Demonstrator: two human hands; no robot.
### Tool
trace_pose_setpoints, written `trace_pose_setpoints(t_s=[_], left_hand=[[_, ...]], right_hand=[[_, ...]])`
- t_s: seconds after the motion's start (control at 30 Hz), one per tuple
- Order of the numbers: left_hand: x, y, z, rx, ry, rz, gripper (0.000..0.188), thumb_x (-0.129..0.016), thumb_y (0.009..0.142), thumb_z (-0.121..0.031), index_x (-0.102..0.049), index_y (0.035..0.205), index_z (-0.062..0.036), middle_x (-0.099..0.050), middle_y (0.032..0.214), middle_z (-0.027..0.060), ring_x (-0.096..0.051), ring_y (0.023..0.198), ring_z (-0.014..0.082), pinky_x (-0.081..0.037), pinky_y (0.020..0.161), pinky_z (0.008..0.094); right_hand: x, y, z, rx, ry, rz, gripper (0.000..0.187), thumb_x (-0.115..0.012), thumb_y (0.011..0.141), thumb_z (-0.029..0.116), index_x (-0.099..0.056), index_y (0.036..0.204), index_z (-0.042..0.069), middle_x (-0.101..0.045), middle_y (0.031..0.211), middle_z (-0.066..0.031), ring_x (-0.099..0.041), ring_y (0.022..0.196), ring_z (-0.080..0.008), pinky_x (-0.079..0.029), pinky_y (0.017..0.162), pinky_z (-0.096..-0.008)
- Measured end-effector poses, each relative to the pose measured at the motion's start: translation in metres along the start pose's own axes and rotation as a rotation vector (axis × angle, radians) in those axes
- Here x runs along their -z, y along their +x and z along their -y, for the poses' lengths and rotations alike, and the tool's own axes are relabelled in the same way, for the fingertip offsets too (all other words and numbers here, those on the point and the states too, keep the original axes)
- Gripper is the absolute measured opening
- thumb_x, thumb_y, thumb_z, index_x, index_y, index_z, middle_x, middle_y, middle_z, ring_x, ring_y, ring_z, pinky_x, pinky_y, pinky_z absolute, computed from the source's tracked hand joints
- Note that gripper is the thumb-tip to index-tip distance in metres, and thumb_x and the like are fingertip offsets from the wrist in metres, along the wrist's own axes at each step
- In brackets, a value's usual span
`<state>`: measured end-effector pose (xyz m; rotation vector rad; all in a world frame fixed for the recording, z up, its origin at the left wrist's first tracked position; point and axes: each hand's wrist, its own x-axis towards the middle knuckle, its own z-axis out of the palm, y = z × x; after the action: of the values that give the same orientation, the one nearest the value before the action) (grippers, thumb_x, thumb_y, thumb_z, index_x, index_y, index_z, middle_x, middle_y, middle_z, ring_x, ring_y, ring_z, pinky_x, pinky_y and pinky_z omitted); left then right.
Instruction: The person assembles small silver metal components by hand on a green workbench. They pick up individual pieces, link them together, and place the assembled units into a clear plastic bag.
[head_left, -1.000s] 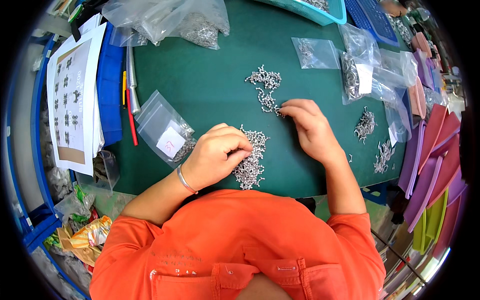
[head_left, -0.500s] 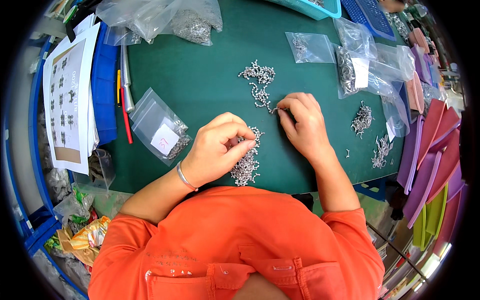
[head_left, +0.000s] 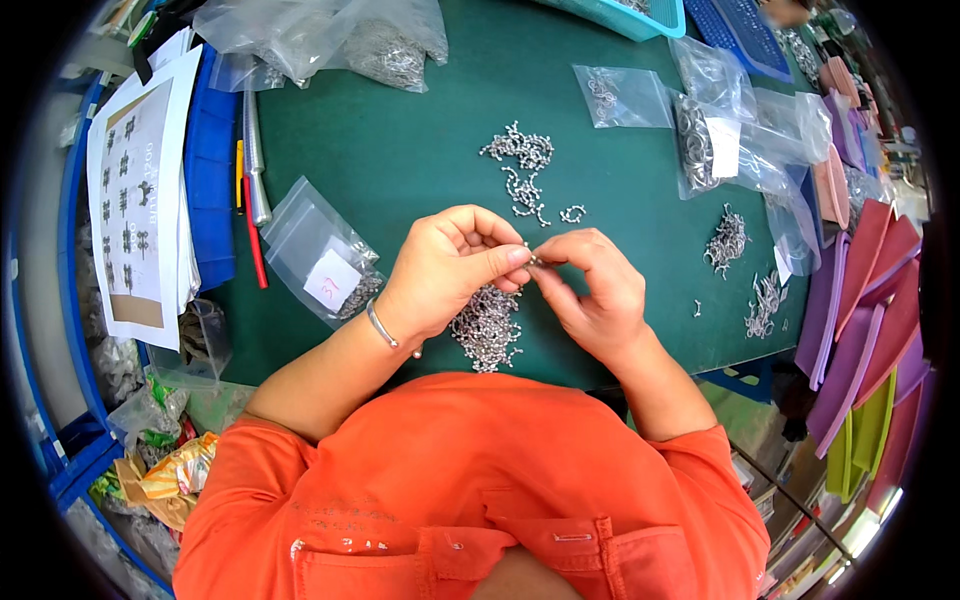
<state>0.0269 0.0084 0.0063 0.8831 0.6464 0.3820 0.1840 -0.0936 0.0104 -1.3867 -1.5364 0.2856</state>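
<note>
My left hand (head_left: 455, 265) and my right hand (head_left: 598, 290) meet fingertip to fingertip over the middle of the green table. Both are closed in a pinch on a tiny silver metal piece (head_left: 532, 258), mostly covered by the fingers. Right below the left fingers lies a heap of small silver metal pieces (head_left: 486, 330). Farther off, a looser cluster of similar pieces (head_left: 518, 148) trails toward me. A short curved bit of silver pieces (head_left: 572, 214) lies apart from it, just beyond my right hand.
A clear zip bag of metal parts (head_left: 330, 265) lies left of my left hand, beside a red pen (head_left: 255, 245). Small piles of silver hooks (head_left: 726, 240) sit to the right. Clear bags (head_left: 625, 98) lie at the far right; a turquoise basket (head_left: 640, 25) stands at the back.
My right hand has come back from the end of the far cluster and left to meet my left hand. The left has shifted slightly right. The short curved bit now shows separately.
</note>
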Motion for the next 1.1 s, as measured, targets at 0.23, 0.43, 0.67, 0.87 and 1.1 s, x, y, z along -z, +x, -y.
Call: trace_pose_setpoints(t_s=[0.23,0.43,0.67,0.87,1.1], left_hand=[[0.002,-0.001,-0.001,0.087,-0.118,0.020,0.018,-0.069,0.088,-0.003,-0.062,0.103,0.0029,-0.068,0.090,0.0092,-0.068,0.078,0.0152,-0.057,0.070,0.0264],[0.000,-0.004,-0.002,0.028,-0.003,-0.005,0.016,-0.070,0.087,-0.002,-0.063,0.100,0.0036,-0.068,0.089,0.0100,-0.068,0.076,0.0149,-0.057,0.070,0.0260],[0.001,-0.003,-0.001,0.022,-0.037,-0.021,0.012,-0.069,0.088,-0.001,-0.063,0.097,0.0030,-0.068,0.085,0.0099,-0.068,0.074,0.0147,-0.057,0.068,0.0263],[0.008,-0.005,-0.004,0.098,-0.208,-0.012,0.008,-0.065,0.090,-0.002,-0.062,0.096,0.0016,-0.067,0.084,0.0093,-0.067,0.073,0.0150,-0.056,0.067,0.0269],[0.001,-0.010,-0.004,-0.014,-0.112,0.006,0.017,-0.068,0.087,0.002,-0.060,0.101,0.0051,-0.068,0.092,0.0121,-0.069,0.082,0.0169,-0.059,0.076,0.0287]], right_hand=[[0.006,-0.002,0.000,-0.414,0.507,0.086,0.011,-0.070,0.080,-0.006,-0.064,0.089,-0.001,-0.064,0.095,-0.0103,-0.064,0.080,-0.0164,-0.056,0.072,-0.0274],[0.011,0.007,0.004,-0.470,0.482,0.179,0.011,-0.068,0.081,-0.007,-0.065,0.090,-0.002,-0.064,0.096,-0.0098,-0.064,0.086,-0.0148,-0.056,0.074,-0.0264],[0.004,0.004,0.002,-0.637,0.617,-0.150,0.009,-0.067,0.081,-0.006,-0.066,0.087,0.000,-0.067,0.094,-0.0088,-0.064,0.083,-0.0153,-0.051,0.074,-0.0260],[0.022,-0.003,-0.019,-0.254,-0.328,0.218,0.011,-0.071,0.080,-0.001,-0.067,0.089,0.001,-0.067,0.092,-0.0086,-0.064,0.082,-0.0185,-0.050,0.068,-0.0287],[0.007,-0.001,0.001,-0.263,0.322,0.054,0.019,-0.072,0.077,-0.007,-0.063,0.093,0.000,-0.066,0.091,-0.0103,-0.066,0.082,-0.0195,-0.054,0.067,-0.0305]])
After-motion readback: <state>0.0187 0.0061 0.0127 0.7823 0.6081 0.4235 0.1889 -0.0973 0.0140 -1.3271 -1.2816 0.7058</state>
